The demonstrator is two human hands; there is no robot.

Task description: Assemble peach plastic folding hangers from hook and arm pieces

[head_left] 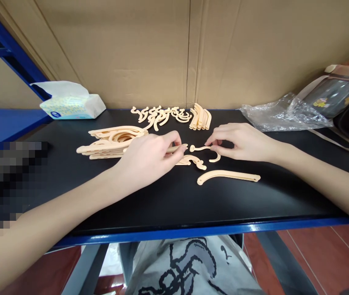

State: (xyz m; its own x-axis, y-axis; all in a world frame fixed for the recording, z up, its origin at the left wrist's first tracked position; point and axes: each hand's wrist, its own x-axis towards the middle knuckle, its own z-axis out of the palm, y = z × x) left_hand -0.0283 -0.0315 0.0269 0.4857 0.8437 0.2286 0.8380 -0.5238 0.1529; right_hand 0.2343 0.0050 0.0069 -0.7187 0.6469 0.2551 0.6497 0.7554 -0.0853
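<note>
My left hand (pixel 154 153) is closed in a pinch on a cream plastic hanger arm (pixel 176 149), its end pointing right; most of it is hidden by my fingers. My right hand (pixel 242 141) pinches a cream hanger hook (pixel 203 148) by its curved side. The hook's round end lies just right of the arm's tip, with a small gap between them. Another cream piece (pixel 195 160) with a wavy edge rests on the table below my left fingers, partly covered. Nearer to me, a single curved hanger arm (pixel 229 176) lies loose.
Stacked hangers (pixel 109 143) lie left of my left hand. Farther back are a heap of hooks (pixel 162 114) and a bundle of arms (pixel 200 118). A tissue pack (pixel 73 104) stands back left; a plastic bag (pixel 284 112) and a bottle (pixel 335 92) are at right.
</note>
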